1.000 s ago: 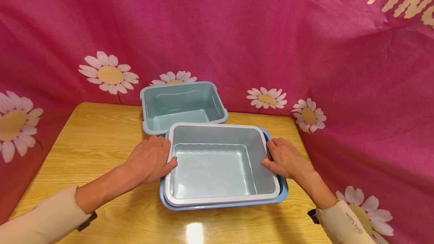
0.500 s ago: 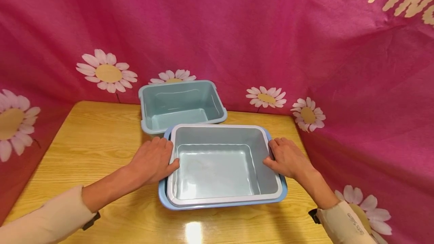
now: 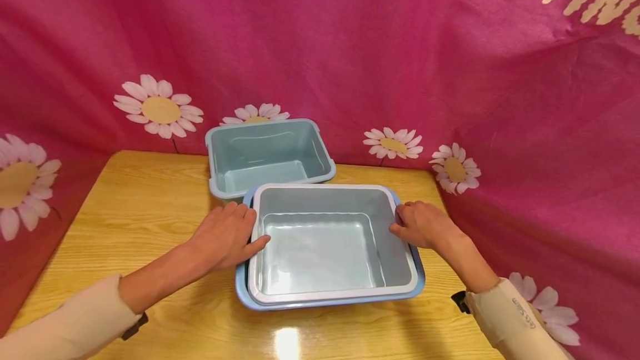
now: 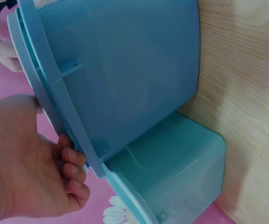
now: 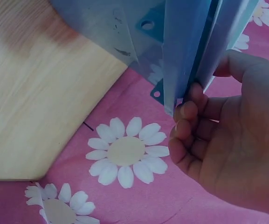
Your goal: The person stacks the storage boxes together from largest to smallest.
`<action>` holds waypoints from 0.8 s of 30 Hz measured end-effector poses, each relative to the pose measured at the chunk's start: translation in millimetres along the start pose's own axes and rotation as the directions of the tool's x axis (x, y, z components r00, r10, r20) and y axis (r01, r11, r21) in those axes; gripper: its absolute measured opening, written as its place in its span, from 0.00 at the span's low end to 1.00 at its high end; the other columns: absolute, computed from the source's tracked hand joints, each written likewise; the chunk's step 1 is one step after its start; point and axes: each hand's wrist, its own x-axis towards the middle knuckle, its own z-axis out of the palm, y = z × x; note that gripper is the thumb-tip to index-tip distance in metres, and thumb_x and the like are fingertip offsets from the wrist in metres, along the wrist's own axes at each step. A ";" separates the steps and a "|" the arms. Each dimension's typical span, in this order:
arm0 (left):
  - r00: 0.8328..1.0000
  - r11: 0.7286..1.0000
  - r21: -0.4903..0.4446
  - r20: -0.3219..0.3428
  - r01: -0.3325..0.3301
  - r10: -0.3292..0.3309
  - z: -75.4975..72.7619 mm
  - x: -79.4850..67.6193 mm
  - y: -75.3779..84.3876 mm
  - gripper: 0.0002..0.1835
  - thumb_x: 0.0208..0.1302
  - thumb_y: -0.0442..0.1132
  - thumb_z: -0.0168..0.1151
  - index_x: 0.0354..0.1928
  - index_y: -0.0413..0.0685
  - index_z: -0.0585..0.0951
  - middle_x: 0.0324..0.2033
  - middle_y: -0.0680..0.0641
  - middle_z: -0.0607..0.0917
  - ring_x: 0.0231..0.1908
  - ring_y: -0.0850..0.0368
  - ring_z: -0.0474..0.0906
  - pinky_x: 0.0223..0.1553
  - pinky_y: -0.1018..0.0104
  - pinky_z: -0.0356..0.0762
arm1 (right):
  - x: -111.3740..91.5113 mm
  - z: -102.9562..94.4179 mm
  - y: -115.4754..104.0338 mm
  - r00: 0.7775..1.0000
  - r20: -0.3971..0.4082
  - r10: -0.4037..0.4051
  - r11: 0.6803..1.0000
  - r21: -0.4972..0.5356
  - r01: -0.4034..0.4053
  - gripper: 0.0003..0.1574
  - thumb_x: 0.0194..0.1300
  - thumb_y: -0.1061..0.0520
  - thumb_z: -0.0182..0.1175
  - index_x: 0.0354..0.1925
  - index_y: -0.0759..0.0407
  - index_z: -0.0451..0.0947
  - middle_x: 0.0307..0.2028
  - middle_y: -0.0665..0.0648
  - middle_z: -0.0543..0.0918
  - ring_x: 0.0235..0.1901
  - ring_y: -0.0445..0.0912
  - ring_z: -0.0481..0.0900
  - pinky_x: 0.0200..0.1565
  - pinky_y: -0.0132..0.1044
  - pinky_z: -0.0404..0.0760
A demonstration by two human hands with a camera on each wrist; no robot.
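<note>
A grey plastic bin (image 3: 320, 201) with a pale rim sits nested inside a slightly larger blue bin (image 3: 242, 288), whose rim shows around it. At the left short side, my left hand (image 3: 225, 238) grips the grey rim, thumb reaching over the inside. The left wrist view shows that hand's curled fingers (image 4: 73, 172) hooked under the rim, beside the blue bin's outer wall. My right hand (image 3: 425, 226) holds the opposite short side, its thumb inside the rim. In the right wrist view its fingertips (image 5: 185, 112) curl at the gap between the two rims.
Behind the nested pair stands a teal bin (image 3: 265, 151) near the table's back edge, its front partly overlapped by them. The wooden table (image 3: 135, 215) is bordered by a pink cloth (image 3: 340, 60) with printed daisies at the back and sides.
The grey bin has shifted slightly right within the blue one. My left thumb now reaches a little farther over the rim, and my right hand has moved slightly.
</note>
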 end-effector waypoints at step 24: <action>0.993 0.993 -0.017 0.000 0.118 -0.118 -23.3 6.2 -47.2 0.24 0.62 0.55 0.53 0.41 0.38 0.69 0.26 0.44 0.71 0.25 0.52 0.70 0.25 0.58 0.72 | 19.9 -29.1 0.9 0.927 -0.355 -0.124 0.991 -0.097 0.095 0.11 0.56 0.52 0.57 0.30 0.60 0.74 0.23 0.53 0.73 0.23 0.47 0.71 0.28 0.39 0.74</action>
